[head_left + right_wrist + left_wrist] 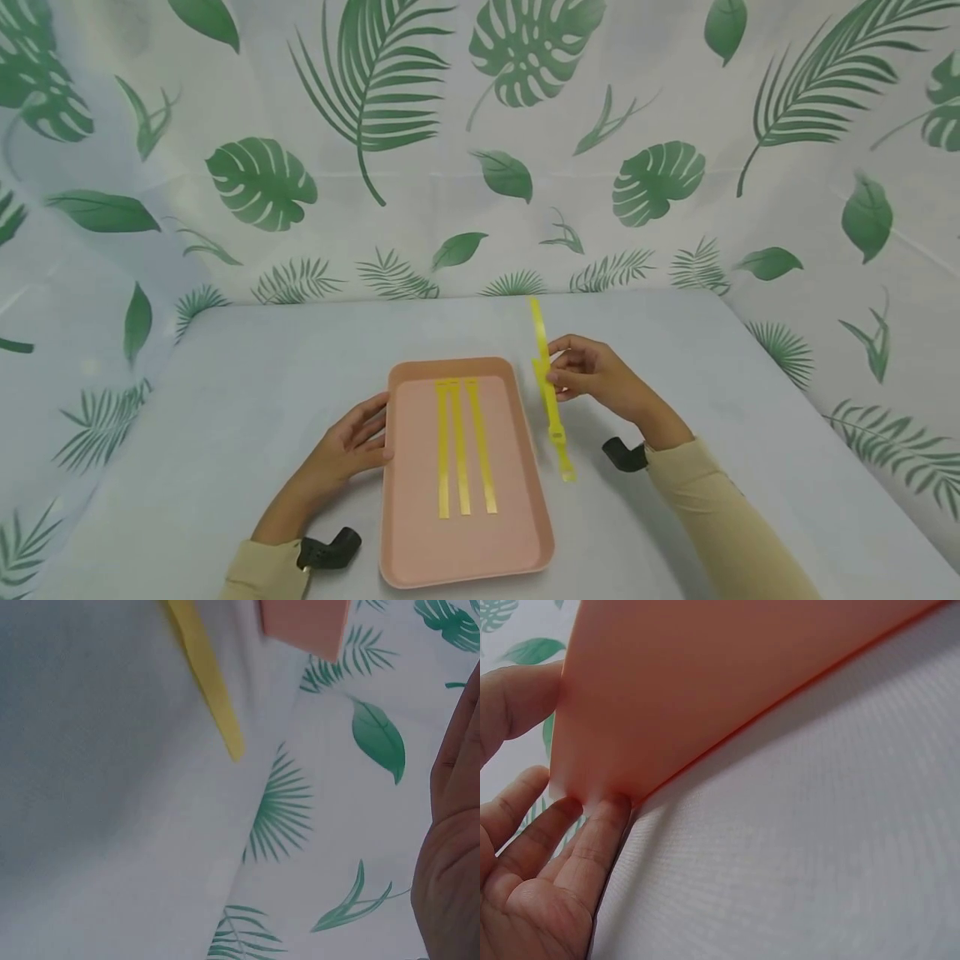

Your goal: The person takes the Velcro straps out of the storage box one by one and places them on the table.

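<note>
A pink tray (465, 570) lies in front of me with several flat yellow strips (459, 450) lengthwise on it. My left hand (339, 454) is at its left side, fingertips and thumb touching the outer wall, fingers fairly straight in the left wrist view. Right of the tray, my right hand (592, 375) pinches a long yellow strap (551, 408) between thumb and fingers, holding it near its middle. This strap hangs roughly upright, with a small buckle-like piece near its lower end. In the right wrist view, the hand's edge shows at right and part of the yellow strap (206, 675) at top.
A pale cloth covers the tabletop (300, 367). Behind and at the sides rises a white backdrop (427, 200) printed with green leaves. Each wrist carries a black camera mount (330, 550); the sleeves (701, 492) are beige.
</note>
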Demonstrator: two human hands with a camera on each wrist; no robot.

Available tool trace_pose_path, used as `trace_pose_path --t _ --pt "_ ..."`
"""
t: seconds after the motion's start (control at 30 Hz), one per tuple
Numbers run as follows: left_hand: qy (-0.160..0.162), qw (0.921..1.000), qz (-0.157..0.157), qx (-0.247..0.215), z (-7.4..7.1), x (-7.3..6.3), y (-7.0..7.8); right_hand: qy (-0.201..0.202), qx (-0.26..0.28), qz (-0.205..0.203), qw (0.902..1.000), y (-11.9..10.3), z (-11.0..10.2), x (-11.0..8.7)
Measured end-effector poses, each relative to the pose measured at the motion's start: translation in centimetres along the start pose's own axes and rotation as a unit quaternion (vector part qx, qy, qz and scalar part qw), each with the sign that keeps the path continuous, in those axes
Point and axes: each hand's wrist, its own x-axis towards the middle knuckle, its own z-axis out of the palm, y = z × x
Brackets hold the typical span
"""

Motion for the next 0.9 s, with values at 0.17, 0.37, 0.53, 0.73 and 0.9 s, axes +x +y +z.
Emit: trace_pose_path --t 0.17,0.37,0.53,0.73,0.9 --pt "0.001 1.0000 0.002 0.000 0.1 0.0 -0.1 0.011 -0.006 0.021 0.9997 0.2 -0.7 -0.8" --pt "0.004 1.0000 0.003 0.000 0.2 0.0 0.0 0.015 -0.012 0.026 0.9995 0.8 -1.6 -1.6" --pt "-0.001 0.9999 0.008 -0.007 0.2 0.0 -0.1 0.018 -0.021 0.047 0.9985 1.4 -2.2 -1.9" --pt "-0.001 0.9999 0.011 -0.008 0.2 0.0 -0.2 0.013 -0.026 0.095 0.9951 1.9 -2.9 -2.5" --pt "0.004 1.0000 0.003 0.001 0.3 0.0 -0.1 0.003 -0.025 0.131 0.9910 2.3 -3.3 -2.9"
